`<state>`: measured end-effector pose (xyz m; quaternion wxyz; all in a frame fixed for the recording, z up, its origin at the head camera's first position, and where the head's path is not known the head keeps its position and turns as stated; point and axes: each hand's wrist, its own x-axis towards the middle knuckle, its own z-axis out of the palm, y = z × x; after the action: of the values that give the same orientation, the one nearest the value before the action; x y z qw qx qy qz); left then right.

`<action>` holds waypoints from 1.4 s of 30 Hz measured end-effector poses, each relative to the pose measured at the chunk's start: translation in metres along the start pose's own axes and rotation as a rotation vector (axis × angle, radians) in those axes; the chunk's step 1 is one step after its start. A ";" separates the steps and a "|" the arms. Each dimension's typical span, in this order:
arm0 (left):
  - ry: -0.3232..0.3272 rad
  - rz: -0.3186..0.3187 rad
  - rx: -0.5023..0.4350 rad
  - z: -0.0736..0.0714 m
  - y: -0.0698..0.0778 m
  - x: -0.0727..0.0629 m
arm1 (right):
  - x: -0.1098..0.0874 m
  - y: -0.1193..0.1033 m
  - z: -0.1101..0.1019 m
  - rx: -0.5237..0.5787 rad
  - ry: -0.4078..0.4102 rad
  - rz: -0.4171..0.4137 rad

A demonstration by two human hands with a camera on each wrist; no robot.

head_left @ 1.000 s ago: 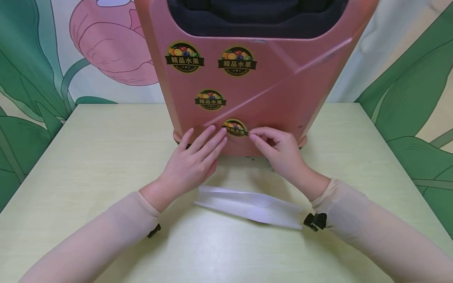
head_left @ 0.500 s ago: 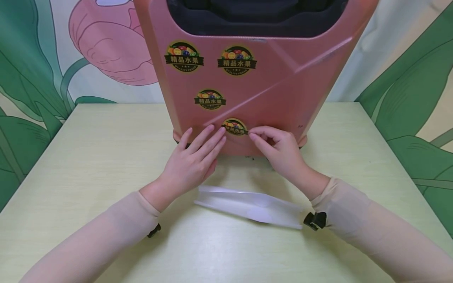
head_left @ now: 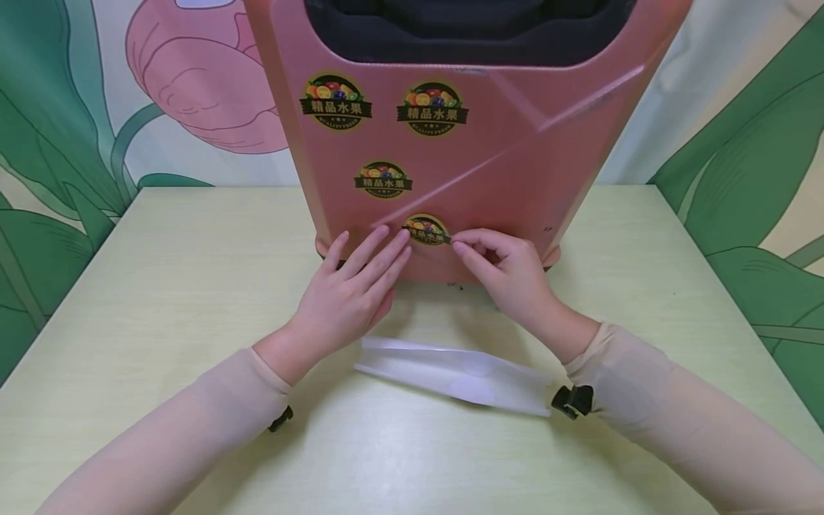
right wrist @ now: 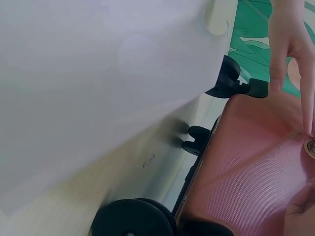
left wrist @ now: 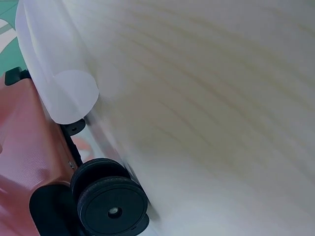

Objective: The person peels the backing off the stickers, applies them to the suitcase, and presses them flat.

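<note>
Left hand (head_left: 350,290) spread at left edge of round black-and-gold sticker (head_left: 426,227), frame centre; right hand (head_left: 511,273) pinching its right tip; long axis sideways, dipping right.

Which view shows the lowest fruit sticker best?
The head view, where the lowest fruit sticker shows its printed fruit and lettering. The right wrist view catches only part at the right edge; the left wrist view, none.

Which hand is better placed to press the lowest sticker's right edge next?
Probably the right. The right grip seems to pinch that very edge of the lowest sticker, while the left grip lies, fingers outstretched, by its left edge.
</note>
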<state>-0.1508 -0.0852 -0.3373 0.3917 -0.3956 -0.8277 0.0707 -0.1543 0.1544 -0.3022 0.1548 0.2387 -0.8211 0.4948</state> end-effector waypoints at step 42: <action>0.051 -0.007 0.020 -0.001 -0.001 0.003 | 0.001 -0.001 0.001 -0.116 0.010 -0.064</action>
<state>-0.1517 -0.0842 -0.3346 0.4168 -0.3904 -0.8181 0.0675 -0.1547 0.1526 -0.3009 0.1885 0.2531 -0.8394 0.4426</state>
